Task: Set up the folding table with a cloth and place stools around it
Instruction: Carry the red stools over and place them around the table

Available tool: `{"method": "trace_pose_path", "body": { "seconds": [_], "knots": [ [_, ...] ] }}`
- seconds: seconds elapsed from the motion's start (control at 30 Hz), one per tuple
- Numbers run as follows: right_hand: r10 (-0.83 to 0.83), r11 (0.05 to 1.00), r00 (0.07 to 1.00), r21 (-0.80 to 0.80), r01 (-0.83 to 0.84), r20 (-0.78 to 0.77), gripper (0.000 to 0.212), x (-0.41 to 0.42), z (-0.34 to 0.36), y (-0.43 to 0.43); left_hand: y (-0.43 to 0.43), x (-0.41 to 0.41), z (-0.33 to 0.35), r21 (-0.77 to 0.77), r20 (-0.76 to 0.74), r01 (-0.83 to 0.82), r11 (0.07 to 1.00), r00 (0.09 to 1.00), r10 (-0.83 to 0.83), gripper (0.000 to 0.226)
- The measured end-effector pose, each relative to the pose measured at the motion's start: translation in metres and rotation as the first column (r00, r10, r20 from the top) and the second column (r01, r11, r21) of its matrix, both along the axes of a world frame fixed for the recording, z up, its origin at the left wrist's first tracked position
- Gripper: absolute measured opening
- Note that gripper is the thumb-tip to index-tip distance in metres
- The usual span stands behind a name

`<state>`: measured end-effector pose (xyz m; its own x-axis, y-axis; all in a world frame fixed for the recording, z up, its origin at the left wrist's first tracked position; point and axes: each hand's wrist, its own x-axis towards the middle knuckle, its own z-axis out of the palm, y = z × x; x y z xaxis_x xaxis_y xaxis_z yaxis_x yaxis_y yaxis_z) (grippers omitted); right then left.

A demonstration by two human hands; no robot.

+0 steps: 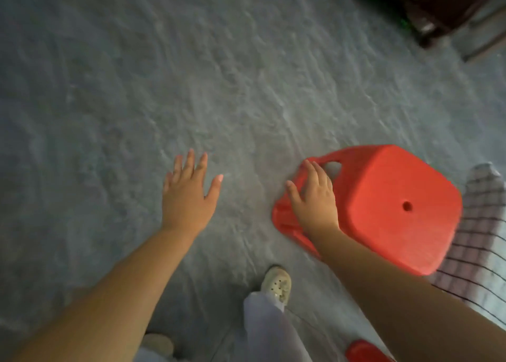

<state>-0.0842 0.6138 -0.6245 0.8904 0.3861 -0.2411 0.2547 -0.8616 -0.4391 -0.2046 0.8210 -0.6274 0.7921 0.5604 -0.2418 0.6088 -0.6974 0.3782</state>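
Observation:
A red plastic stool [388,208] with a small hole in its seat stands on the grey floor at the right. My right hand [312,197] rests on the stool's left side with straight fingers, near a cut-out in its skirt. My left hand [189,194] hovers over the bare floor to the left, fingers spread, holding nothing. A checked cloth [476,238] hangs at the far right edge, just beside the stool; the table under it is hidden. Part of a second red stool [364,352] shows at the bottom edge.
Rough grey concrete floor [191,88] fills most of the view. Dark wooden furniture [443,14] stands at the top right corner. My legs and pale shoes [276,282] are at the bottom centre.

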Motion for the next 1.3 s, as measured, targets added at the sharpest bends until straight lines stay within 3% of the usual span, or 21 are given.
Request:
{"method": "trace_pose_path", "body": {
  "seconds": [0.17, 0.3, 0.47, 0.67, 0.97, 1.07, 1.2, 1.3],
  "knots": [
    [0.271, 0.961, 0.962, -0.045, -0.271, -0.011, 0.071, -0.097, 0.024, 0.145, 0.123, -0.139, 0.016, 0.044, -0.008, -0.178, 0.983, 0.984, 0.178, 0.079],
    [0.384, 0.922, 0.922, -0.039, -0.386, -0.042, 0.072, -0.194, 0.034, 0.271, 0.219, -0.272, 0.023, 0.034, -0.027, -0.355, 0.934, 0.934, 0.356, 0.082],
    [0.531, 0.846, 0.845, -0.015, -0.533, -0.064, 0.071, -0.328, 0.032, 0.431, 0.323, -0.440, 0.029, 0.032, -0.013, -0.591, 0.806, 0.806, 0.592, 0.081],
    [0.752, 0.660, 0.655, 0.069, -0.748, -0.074, 0.070, -0.488, 0.030, 0.589, 0.403, -0.588, 0.032, 0.058, 0.050, -0.780, 0.623, 0.625, 0.779, 0.083],
    [0.887, 0.459, 0.444, 0.144, -0.876, -0.126, 0.069, -0.622, 0.021, 0.711, 0.462, -0.708, 0.019, 0.016, 0.035, -0.920, 0.392, 0.392, 0.919, 0.086],
    [0.886, 0.452, 0.425, 0.142, -0.881, -0.185, 0.070, -0.633, 0.017, 0.742, 0.491, -0.728, 0.016, -0.070, 0.023, -0.955, 0.290, 0.289, 0.957, 0.086],
    [0.852, 0.492, 0.440, 0.148, -0.858, -0.282, 0.074, -0.647, 0.018, 0.800, 0.557, -0.757, 0.017, -0.132, 0.046, -0.988, 0.081, 0.076, 0.996, 0.088],
    [0.837, 0.503, 0.425, 0.180, -0.845, -0.345, 0.079, -0.658, 0.021, 0.854, 0.611, -0.776, 0.016, -0.155, 0.087, -0.988, 0.025, 0.011, 0.996, 0.088]
  ]
}}
